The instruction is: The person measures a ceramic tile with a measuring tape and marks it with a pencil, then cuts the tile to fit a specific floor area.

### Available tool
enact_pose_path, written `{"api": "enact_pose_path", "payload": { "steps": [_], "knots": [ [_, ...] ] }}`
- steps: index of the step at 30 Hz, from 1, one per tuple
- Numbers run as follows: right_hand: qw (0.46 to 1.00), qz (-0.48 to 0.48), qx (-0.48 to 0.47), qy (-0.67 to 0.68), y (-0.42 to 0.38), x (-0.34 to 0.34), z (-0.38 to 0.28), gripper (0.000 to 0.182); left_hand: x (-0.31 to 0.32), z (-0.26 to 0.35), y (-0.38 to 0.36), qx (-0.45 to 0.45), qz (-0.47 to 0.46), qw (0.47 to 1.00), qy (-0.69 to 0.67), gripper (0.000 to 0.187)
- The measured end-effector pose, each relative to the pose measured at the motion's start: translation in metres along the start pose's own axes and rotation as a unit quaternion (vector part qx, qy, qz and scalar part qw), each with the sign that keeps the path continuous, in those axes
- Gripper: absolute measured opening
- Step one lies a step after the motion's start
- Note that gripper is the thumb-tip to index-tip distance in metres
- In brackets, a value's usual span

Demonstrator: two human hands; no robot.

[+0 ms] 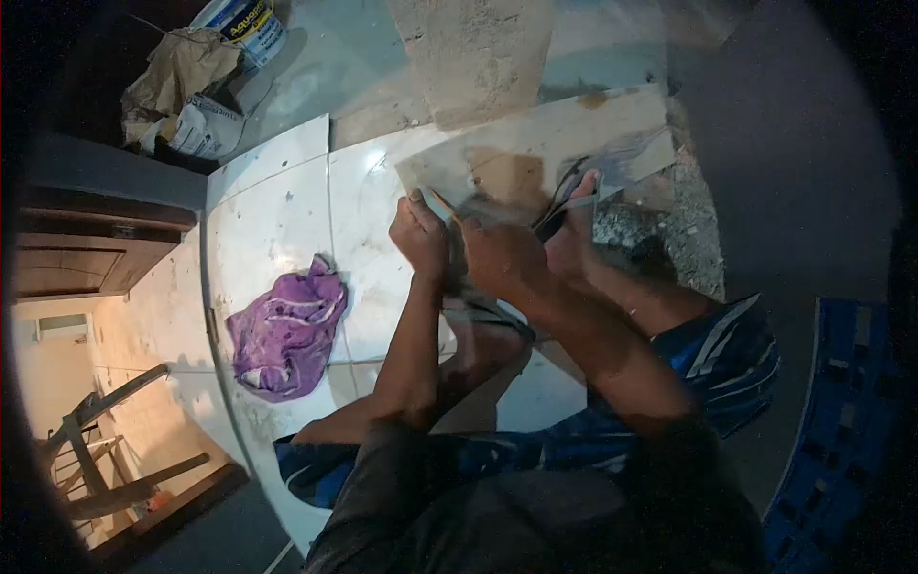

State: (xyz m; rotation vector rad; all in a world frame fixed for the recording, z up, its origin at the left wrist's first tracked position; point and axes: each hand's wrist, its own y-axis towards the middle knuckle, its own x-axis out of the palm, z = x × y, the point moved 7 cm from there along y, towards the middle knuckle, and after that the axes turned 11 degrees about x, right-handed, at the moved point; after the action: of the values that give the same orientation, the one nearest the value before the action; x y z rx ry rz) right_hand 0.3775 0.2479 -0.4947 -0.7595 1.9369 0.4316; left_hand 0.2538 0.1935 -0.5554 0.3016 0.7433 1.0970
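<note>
My left hand is closed, its thumb and fingers at the near-left corner of a pale flat piece. That piece looks partly see-through in this blurred, doubled picture. A thin orange-brown stick, like a pencil, points up and left from the closed fingers of my right hand. Both hands are close together above the white tiles, between my bare feet. My right foot wears a dark sandal strap and sits just beyond the right hand. The other foot is partly hidden under my arms.
A crumpled purple cloth lies on the white tiled floor at left. Torn paper sacks and a paint bucket stand at the far left. Rubble borders the tiles at right. Wooden furniture is at lower left.
</note>
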Motion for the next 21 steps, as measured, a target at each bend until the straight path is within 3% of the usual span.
{"api": "enact_pose_path", "payload": {
  "steps": [1, 4, 7, 10, 11, 13, 15, 17, 19, 21],
  "knots": [
    [1.0, 0.003, 0.014, -0.017, -0.001, -0.008, 0.005, 0.024, 0.006, 0.001, 0.002, -0.025, 0.002, 1.0, -0.011, 0.041],
    [1.0, 0.008, -0.014, 0.013, 0.039, -0.007, -0.022, 0.022, -0.002, 0.006, -0.002, 0.018, -0.015, 1.0, -0.009, 0.041],
    [0.999, -0.034, 0.02, -0.001, 0.03, -0.011, -0.021, 0.02, 0.005, 0.01, 0.006, 0.023, -0.024, 0.999, -0.014, 0.04],
    [0.997, -0.06, -0.001, 0.047, -0.005, -0.012, 0.003, 0.021, -0.001, 0.018, 0.006, -0.038, 0.018, 0.998, -0.05, 0.041],
    [0.998, -0.051, -0.006, 0.042, 0.009, -0.016, 0.001, 0.021, 0.006, 0.012, 0.011, 0.003, 0.022, 1.0, -0.018, 0.041],
    [0.989, -0.146, 0.015, 0.007, 0.008, 0.009, -0.011, 0.021, -0.002, 0.001, -0.003, 0.036, -0.004, 0.999, 0.028, 0.041],
    [0.991, -0.129, 0.029, 0.005, 0.008, 0.004, -0.013, 0.02, 0.009, -0.013, 0.003, -0.029, -0.004, 0.999, 0.014, 0.041],
    [0.992, -0.12, 0.038, 0.004, -0.002, 0.005, -0.005, 0.02, 0.005, -0.005, 0.005, 0.01, 0.021, 0.999, 0.049, 0.04],
    [0.993, -0.095, 0.066, 0.026, -0.01, 0.003, 0.029, 0.018, 0.007, 0.001, 0.006, 0.011, 0.007, 1.0, -0.027, 0.042],
    [0.997, -0.053, 0.02, 0.043, -0.021, -0.023, 0.02, 0.017, 0.005, 0.006, 0.005, 0.016, 0.004, 1.0, -0.025, 0.042]
  ]
}}
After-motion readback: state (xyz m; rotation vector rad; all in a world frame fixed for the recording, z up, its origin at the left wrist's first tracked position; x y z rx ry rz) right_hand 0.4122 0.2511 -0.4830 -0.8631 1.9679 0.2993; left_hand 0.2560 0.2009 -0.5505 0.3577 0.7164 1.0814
